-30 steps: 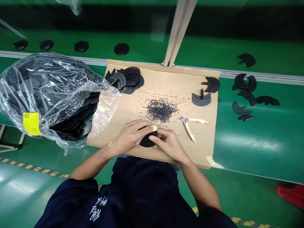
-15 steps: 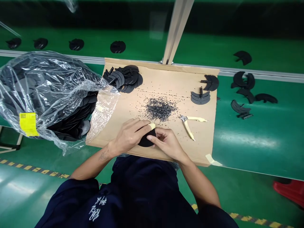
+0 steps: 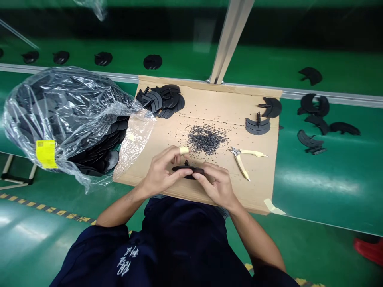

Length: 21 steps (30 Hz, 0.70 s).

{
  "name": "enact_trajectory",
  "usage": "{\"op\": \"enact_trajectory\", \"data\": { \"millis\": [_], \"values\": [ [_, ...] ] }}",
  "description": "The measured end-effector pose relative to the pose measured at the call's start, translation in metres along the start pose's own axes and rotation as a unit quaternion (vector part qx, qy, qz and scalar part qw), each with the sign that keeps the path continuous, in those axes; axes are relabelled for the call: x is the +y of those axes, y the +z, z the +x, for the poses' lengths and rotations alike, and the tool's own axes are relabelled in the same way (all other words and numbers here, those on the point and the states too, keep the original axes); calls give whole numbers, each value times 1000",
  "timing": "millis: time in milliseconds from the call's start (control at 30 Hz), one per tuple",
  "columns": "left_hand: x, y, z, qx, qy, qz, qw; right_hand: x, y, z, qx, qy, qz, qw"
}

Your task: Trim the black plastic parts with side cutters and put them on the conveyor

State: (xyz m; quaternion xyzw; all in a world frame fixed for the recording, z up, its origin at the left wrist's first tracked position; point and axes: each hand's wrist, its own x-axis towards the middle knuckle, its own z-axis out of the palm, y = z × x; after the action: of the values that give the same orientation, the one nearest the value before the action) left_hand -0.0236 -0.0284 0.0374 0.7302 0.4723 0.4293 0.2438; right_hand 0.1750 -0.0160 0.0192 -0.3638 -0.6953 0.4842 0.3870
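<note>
Both hands hold one flat black plastic disc [image 3: 188, 171] edge-on above the near edge of a cardboard sheet [image 3: 209, 103]. My left hand [image 3: 163, 169] pinches its left end, and the forefinger wears a pale finger cot. My right hand [image 3: 217, 184] grips its right end with curled fingers. A small black stub sticks up from the disc. Just beyond the hands lies a heap of black plastic trimmings [image 3: 206, 139].
Yellow-handled cutters [image 3: 243, 158] lie right of the hands. A clear plastic bag [image 3: 66, 119] full of black discs fills the left. Stacks of cut black pieces [image 3: 163, 101] sit at the cardboard's far left, more pieces [image 3: 259, 124] at far right and on the green belt [image 3: 314, 111].
The disc lay flat under my hands before; now it is lifted and turned edge-on between them. My left forefinger has risen off it.
</note>
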Motion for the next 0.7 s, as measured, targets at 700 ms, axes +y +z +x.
{"op": "enact_trajectory", "data": {
  "millis": [700],
  "values": [
    [13,-7,-5,-21,34,-107,993,1,-4,-11,5,-140,-83,987]
  ]
}}
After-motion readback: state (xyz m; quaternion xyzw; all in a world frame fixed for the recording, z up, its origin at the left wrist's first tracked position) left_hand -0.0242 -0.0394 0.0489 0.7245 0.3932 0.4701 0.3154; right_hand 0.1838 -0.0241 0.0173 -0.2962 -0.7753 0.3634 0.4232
